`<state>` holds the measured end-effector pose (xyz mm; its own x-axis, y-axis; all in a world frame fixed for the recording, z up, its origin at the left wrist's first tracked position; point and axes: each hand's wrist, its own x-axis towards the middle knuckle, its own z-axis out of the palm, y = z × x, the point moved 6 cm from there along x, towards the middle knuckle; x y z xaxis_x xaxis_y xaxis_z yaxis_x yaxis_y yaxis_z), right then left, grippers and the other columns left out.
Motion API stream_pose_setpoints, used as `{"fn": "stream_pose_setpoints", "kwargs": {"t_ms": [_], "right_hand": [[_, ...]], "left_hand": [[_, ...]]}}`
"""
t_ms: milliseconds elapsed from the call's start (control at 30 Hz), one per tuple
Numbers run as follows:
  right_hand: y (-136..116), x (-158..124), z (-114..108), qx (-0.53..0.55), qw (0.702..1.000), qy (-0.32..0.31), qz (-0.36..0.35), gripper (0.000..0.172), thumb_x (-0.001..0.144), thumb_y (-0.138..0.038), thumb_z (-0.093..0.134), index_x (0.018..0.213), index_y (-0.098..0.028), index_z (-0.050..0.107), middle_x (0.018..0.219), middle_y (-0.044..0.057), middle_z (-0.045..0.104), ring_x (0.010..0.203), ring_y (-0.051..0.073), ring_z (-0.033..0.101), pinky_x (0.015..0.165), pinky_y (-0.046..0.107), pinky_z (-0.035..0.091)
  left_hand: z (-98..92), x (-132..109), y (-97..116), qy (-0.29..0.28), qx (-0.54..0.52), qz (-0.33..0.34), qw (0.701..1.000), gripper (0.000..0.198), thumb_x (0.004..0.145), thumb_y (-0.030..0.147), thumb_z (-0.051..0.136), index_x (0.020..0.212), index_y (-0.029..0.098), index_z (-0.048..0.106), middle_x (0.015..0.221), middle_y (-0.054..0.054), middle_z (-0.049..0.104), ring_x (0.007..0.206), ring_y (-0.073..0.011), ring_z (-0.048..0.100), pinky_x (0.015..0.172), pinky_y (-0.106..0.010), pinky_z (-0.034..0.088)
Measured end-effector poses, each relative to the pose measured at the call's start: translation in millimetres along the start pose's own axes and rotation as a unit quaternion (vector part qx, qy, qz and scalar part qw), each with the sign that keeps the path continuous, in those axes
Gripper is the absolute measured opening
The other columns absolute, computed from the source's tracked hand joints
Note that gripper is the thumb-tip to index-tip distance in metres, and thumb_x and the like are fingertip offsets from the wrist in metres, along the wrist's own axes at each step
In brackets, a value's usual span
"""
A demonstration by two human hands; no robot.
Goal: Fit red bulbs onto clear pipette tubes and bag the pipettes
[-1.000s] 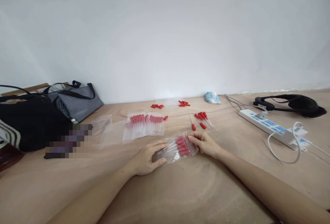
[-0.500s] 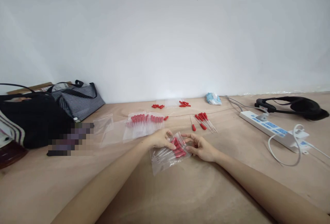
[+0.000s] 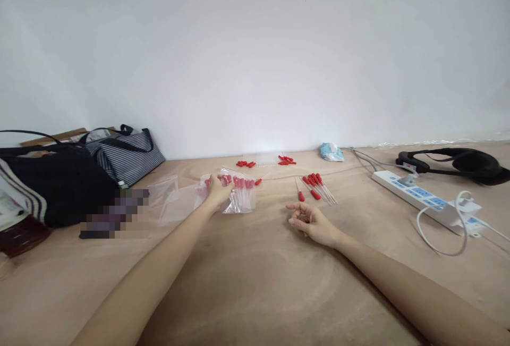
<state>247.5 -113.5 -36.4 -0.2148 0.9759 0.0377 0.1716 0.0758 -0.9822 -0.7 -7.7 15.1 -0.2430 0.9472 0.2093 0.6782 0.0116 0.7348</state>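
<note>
At the middle left, my left hand (image 3: pixel 218 191) grips a clear zip bag of droppers (image 3: pixel 236 203), over other bagged droppers (image 3: pixel 249 189) lying on the table. Its fingertips are partly hidden against the bag. My right hand (image 3: pixel 313 225) rests empty over the table with fingers apart and slightly curled. Just beyond it lie several loose glass droppers with red rubber bulbs (image 3: pixel 317 180), and a single dropper (image 3: pixel 300 195) sits to their left. A lone red bulb (image 3: pixel 258 182) lies right of the bags.
Empty clear bags (image 3: pixel 179 205) lie left of my left hand. More red bulbs (image 3: pixel 246 164) and glass tubes (image 3: pixel 266 165) are near the wall. A power strip (image 3: pixel 414 192), a black headset (image 3: pixel 474 165) and a blue-white packet (image 3: pixel 331 152) stand right; a striped bag (image 3: pixel 129 154) stands left.
My left hand has carried the bag of droppers away to the left and back, onto the other filled bags. My right hand has let go of the bag and stayed nearly in place.
</note>
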Motion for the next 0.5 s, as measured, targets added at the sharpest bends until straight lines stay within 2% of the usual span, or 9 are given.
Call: {"fn": "stream_pose_setpoints", "kwargs": {"t_ms": [133,267,367,500], "right_hand": [[1,1,0,0.005,1.0,-0.009,-0.007,0.048,0.066,-0.044,0.061,0.102,-0.017,0.047,0.067,-0.005,0.045,0.047,0.004,0.039,0.04,0.017,0.036],[3,1,0,0.005,1.0,-0.011,-0.01,0.047,0.067,-0.043,0.06,0.103,-0.016,0.047,0.066,-0.005,0.045,0.047,0.004,0.04,0.041,0.018,0.036],[5,1,0,-0.018,1.0,-0.01,-0.016,0.043,0.068,-0.043,0.058,0.1,-0.016,0.05,0.063,-0.005,0.045,0.046,0.005,0.039,0.041,0.019,0.034],[-1,-1,0,-0.136,0.988,0.029,-0.069,0.023,0.074,-0.035,0.053,0.087,-0.016,0.058,0.054,-0.004,0.045,0.045,0.007,0.039,0.044,0.021,0.033]], "left_hand": [[1.9,10,4,0.021,0.041,0.026,0.999,0.051,0.068,0.023,0.061,0.111,0.013,0.035,0.102,-0.012,0.052,0.102,-0.0258,0.049,0.086,-0.038,0.037],[-12.5,0,7,0.108,0.143,0.105,0.978,0.046,0.071,0.029,0.058,0.111,0.012,0.042,0.11,-0.014,0.048,0.109,-0.0283,0.04,0.093,-0.04,0.03],[-33.7,-8,-10,0.138,0.222,0.114,0.958,0.034,0.077,0.032,0.049,0.106,0.014,0.051,0.11,-0.013,0.05,0.108,-0.0299,0.04,0.091,-0.04,0.032],[-66.4,-12,-48,0.116,0.291,0.096,0.945,0.031,0.082,0.029,0.038,0.105,0.016,0.055,0.113,-0.011,0.052,0.112,-0.0279,0.039,0.094,-0.04,0.031]]}}
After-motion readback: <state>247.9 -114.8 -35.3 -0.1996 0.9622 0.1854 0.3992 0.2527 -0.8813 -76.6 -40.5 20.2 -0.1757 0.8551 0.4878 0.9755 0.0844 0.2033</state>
